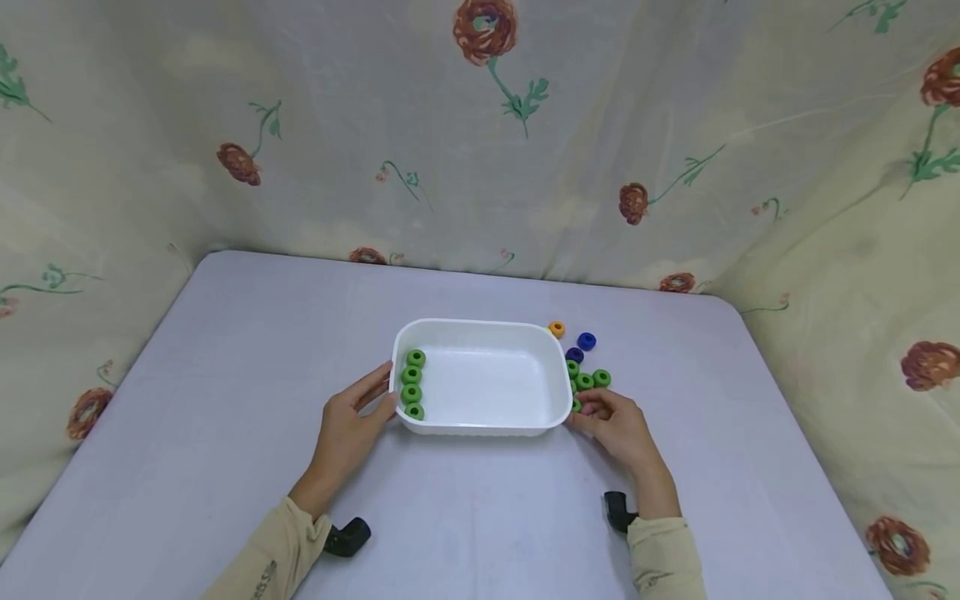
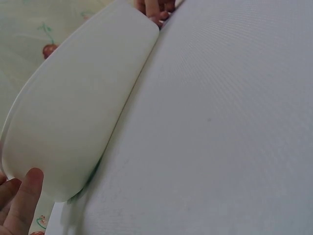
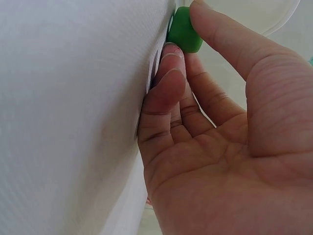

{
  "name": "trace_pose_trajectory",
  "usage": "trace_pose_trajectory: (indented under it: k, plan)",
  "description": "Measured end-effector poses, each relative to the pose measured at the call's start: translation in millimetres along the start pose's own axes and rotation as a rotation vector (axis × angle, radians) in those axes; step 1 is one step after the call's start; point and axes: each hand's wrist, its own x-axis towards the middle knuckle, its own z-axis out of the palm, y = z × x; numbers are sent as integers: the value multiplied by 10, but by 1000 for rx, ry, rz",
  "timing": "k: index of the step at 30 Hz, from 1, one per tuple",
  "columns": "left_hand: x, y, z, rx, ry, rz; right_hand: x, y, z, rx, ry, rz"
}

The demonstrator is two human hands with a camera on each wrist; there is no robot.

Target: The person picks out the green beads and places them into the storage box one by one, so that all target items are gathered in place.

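Observation:
A white rectangular tray (image 1: 491,379) holds a column of several green beads (image 1: 412,393) along its left end. My left hand (image 1: 348,425) rests against the tray's left end from outside, its thumb (image 2: 30,193) extended on the outer wall. At the front right corner, my right hand (image 1: 618,429) pinches a green bead (image 3: 184,32) between thumb and fingers, close to the table. Just behind that hand lie more loose green beads (image 1: 585,382), partly hidden by the tray wall.
Beyond the loose green beads are a dark blue bead (image 1: 574,356), a blue bead (image 1: 587,341) and an orange bead (image 1: 557,330), with a sliver of yellow beside it. A pale cloth covers the table (image 1: 465,517). Flowered curtains (image 1: 315,192) hang around its back and sides.

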Motion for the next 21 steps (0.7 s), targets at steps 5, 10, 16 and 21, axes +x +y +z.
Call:
trace_pose_trajectory:
  k: [5, 10, 16, 21]
  plan:
    - [9, -16, -5, 4, 1, 12, 12, 6, 7, -3, 3, -17]
    - [2, -9, -7, 14, 1, 13, 12, 23, 5, 4, 6, -28]
    - [3, -4, -9, 11, -2, -7, 7, 16, 9, 10, 9, -27]
    - [4, -9, -12, 6, -1, -7, 3, 13, 11, 13, 18, -21]
